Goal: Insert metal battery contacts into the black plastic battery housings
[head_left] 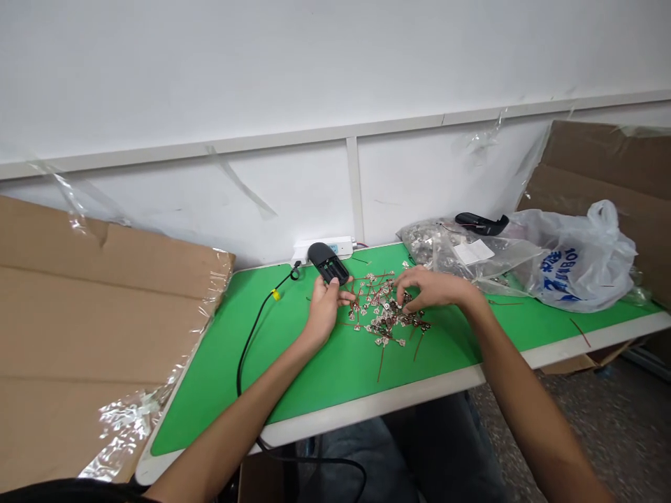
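My left hand (326, 305) grips the lower end of a black plastic casing (328, 263), which has open battery slots facing up. It is held just over the green table mat, left of a heap of small metal battery contacts (385, 323), some with thin red-brown wires. Over the right side of that heap, my right hand (427, 288) reaches down with thumb and fingers curled together among the contacts. Whatever lies between its fingertips is too small to make out.
A white power strip (343, 246) stands against the wall, with a black cable (255, 325) running from it to the table's front. At the back right are a clear bag of metal parts (424, 241), another black casing (481, 223) and a white plastic bag (581, 258). Cardboard (94, 328) flanks the left.
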Action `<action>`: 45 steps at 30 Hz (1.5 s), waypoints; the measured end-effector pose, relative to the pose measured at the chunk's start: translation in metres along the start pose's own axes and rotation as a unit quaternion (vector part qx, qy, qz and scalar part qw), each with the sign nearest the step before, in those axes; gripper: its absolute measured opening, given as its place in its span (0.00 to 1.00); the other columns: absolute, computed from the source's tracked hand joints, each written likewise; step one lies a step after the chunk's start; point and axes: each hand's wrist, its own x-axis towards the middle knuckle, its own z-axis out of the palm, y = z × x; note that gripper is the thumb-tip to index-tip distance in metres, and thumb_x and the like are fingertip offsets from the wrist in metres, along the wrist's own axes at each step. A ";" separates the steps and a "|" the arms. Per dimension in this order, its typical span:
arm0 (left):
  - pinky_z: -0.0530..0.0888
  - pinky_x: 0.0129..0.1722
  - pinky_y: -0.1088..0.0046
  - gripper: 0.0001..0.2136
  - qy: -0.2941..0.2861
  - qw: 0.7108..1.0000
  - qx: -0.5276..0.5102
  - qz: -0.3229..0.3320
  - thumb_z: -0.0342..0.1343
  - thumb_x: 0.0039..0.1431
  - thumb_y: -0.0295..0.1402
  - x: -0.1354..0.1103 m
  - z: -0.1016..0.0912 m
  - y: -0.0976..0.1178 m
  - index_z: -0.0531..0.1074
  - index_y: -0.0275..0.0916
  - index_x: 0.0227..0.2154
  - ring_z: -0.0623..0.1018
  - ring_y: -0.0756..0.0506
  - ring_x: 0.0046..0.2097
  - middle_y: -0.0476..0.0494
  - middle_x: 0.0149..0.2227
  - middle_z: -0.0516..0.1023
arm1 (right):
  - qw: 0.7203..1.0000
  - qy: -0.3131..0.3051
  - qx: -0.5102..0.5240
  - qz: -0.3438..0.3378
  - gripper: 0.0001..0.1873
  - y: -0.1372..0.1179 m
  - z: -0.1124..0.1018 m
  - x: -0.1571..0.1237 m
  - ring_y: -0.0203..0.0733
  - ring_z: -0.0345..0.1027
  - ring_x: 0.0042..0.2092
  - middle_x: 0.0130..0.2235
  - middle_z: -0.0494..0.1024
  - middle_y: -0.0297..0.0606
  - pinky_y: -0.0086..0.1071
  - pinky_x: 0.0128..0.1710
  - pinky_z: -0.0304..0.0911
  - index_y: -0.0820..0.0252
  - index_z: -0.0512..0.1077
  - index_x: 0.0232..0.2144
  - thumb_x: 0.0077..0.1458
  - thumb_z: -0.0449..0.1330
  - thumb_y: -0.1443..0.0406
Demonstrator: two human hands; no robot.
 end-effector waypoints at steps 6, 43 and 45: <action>0.79 0.32 0.77 0.20 -0.021 0.999 0.009 -0.023 0.64 0.63 0.43 0.004 -0.003 -0.003 0.65 0.39 0.49 0.84 0.51 0.33 0.36 0.54 0.79 | 0.999 0.011 -0.038 0.021 0.06 -0.005 0.015 0.009 0.64 0.58 0.66 0.54 0.78 0.41 0.55 0.63 0.57 0.48 0.84 0.31 0.48 0.73 0.64; 0.78 0.41 0.74 0.31 -0.153 0.988 0.001 -0.039 0.73 0.54 0.41 -0.003 0.005 -0.010 0.63 0.40 0.55 0.84 0.41 0.50 0.35 0.55 0.80 | 0.916 0.360 -0.064 -0.166 0.04 -0.033 0.069 0.046 0.47 0.72 0.44 0.40 0.80 0.39 0.40 0.47 0.66 0.57 0.74 0.37 0.63 0.63 0.71; 0.78 0.42 0.74 0.31 -0.156 0.987 0.002 -0.037 0.73 0.55 0.41 -0.003 0.005 -0.009 0.62 0.40 0.55 0.85 0.42 0.49 0.35 0.55 0.80 | 0.917 0.356 -0.071 -0.166 0.04 -0.032 0.068 0.046 0.47 0.72 0.44 0.40 0.80 0.39 0.40 0.47 0.66 0.57 0.74 0.37 0.63 0.63 0.71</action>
